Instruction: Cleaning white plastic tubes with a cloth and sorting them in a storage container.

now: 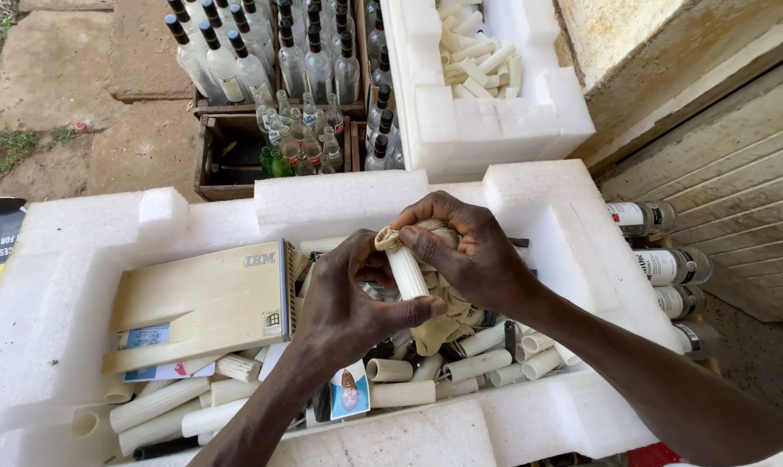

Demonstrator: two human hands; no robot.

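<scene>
Two hands work over a white foam tray (80, 251). Left hand (344, 303) clenches the lower end of a ribbed cream tube (407, 275); right hand (469, 251) pinches a beige cloth (443, 327) around its upper end. Tube is held above the tray, clear of the loose tubes (391, 380) lying below. A flat cream box (205, 303) lies to the left. Beyond, crates of bottles (296, 60) and a second foam tray (487, 112). Risk: the tube could slip through the cloth and drop among the loose tubes, since the cloth hangs slack.
</scene>
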